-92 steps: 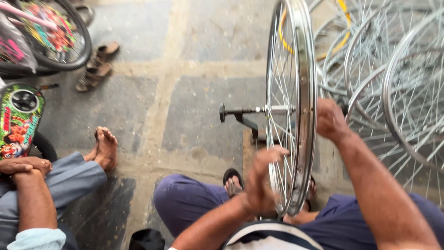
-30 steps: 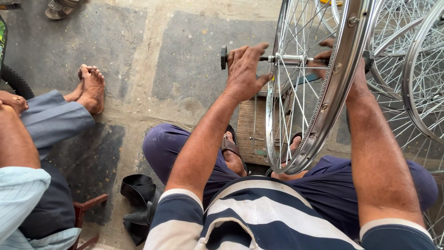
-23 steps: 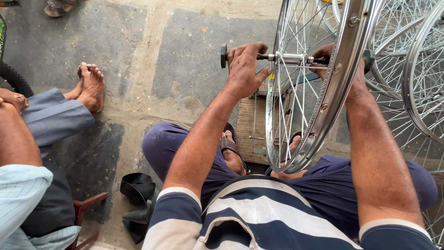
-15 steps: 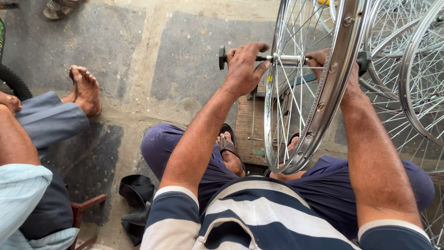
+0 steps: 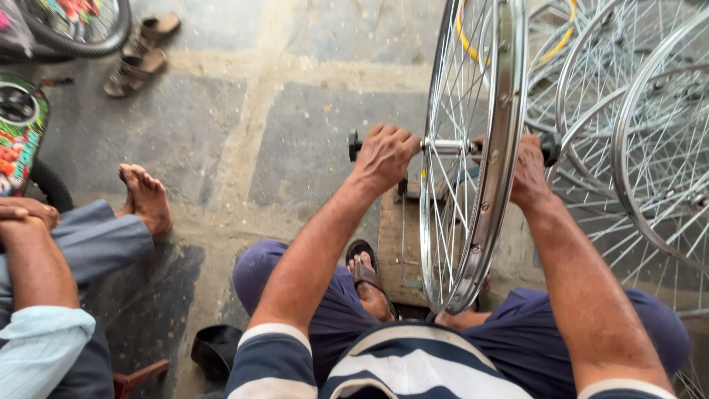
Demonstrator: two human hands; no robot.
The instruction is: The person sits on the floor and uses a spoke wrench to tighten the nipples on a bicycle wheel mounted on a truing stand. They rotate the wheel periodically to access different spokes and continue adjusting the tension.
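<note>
**Both hands on the axle of an upright bicycle wheel**

The left hand (image 5: pixel 384 157) is clenched around the left end of the axle (image 5: pixel 443 145), knuckles up, fingers curled over the thin rod just beside its dark end nut (image 5: pixel 354 145). The right hand (image 5: pixel 530 171) sits on the far side of the wheel, closed over the axle's other end next to a dark knob (image 5: pixel 550 148); the rim hides part of its fingers, so how tightly they wrap cannot be told exactly.

Between the two hands stands the bicycle wheel (image 5: pixel 502 148), a bare chrome rim with thin spokes and no tyre, held upright and seen nearly edge-on. Its lower edge comes down between the person's knees, close to the striped shirt (image 5: pixel 399 355). Below the axle, under the wheel, lies a small wooden board (image 5: pixel 399 251) on the stone floor (image 5: pixel 295 133), and the person's sandalled foot (image 5: pixel 365 270) rests just left of that board.

Right of the wheel, more bare spoked rims (image 5: pixel 635 148) lean together, overlapping one another. Left of the wheel, well apart from it, another person sits with a bare foot (image 5: pixel 146 196) on the floor and hands folded on a knee. Farther left still are a colourful wheel cover (image 5: pixel 21 140), a tyred wheel (image 5: pixel 81 29) and a pair of brown sandals (image 5: pixel 140 52).
</note>
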